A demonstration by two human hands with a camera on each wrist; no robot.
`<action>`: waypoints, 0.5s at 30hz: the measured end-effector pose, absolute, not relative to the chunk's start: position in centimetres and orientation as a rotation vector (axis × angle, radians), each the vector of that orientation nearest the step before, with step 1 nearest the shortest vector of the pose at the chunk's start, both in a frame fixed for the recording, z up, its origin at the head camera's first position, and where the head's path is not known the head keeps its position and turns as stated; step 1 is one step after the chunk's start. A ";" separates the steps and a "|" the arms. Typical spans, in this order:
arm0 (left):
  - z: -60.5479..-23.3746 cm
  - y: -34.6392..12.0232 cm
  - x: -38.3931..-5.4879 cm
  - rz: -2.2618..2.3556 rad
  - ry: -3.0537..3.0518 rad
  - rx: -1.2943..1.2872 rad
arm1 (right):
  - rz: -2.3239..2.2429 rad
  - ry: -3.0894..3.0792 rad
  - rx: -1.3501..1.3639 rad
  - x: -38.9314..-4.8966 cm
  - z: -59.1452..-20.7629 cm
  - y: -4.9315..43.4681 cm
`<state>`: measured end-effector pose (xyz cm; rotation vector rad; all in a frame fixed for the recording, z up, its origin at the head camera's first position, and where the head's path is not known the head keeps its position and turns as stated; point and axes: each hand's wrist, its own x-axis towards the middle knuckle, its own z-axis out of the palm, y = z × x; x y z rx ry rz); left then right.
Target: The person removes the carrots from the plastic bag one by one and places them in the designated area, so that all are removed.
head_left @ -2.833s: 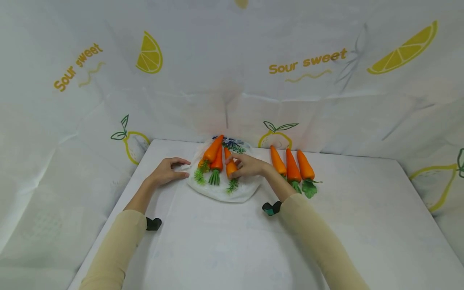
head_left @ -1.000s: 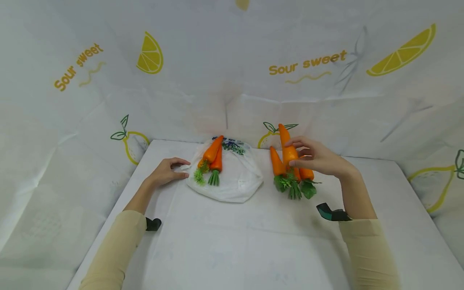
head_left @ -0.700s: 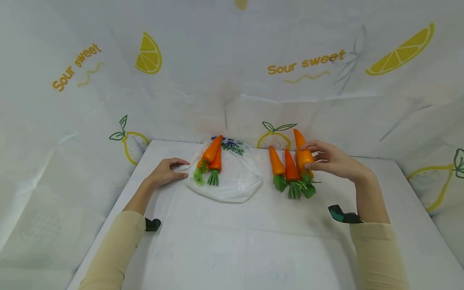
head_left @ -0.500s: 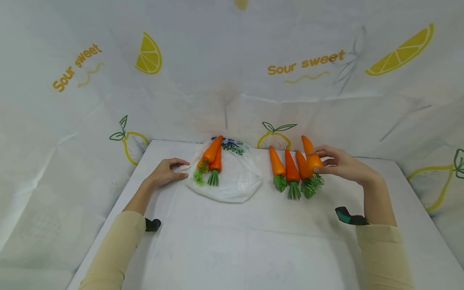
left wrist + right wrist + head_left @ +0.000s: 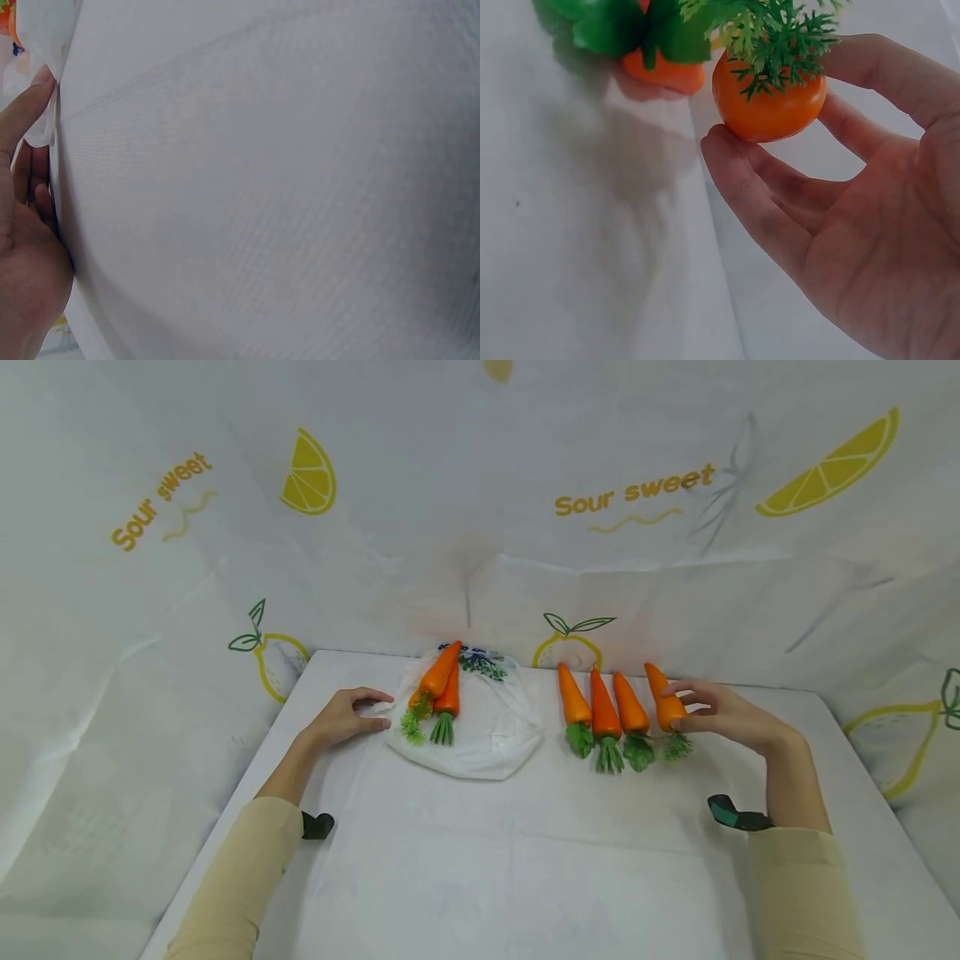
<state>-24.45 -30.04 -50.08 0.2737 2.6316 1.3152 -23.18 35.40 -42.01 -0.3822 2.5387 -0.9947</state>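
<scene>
Right hand (image 5: 727, 714) pinching feathery-topped carrot (image 5: 660, 695), just right of three other carrots (image 5: 605, 710) on bench (image 5: 480, 860). Left hand (image 5: 341, 718) touching white plastic bag (image 5: 491, 747) at its edge; whether gripping, cannot tell.

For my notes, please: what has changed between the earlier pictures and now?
The right hand carried one carrot from the white bag rightward past three carrots and grips it there. The left hand, those three and the carrots on the bag stayed put.

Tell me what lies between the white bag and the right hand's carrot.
Three carrots lie side by side on the white table, as the head view shows.
</scene>
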 end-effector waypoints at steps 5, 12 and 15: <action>-50.2 -30.1 -24.6 1.307 2.635 0.282 | -0.990 2.519 -0.346 -23.7 -43.3 36.2; -50.3 -30.1 -24.7 1.298 2.631 0.267 | -0.998 2.486 -0.266 -24.1 -45.0 36.5; -50.1 -30.1 -24.7 1.307 2.628 0.275 | -1.009 2.491 -0.262 -24.2 -45.1 36.3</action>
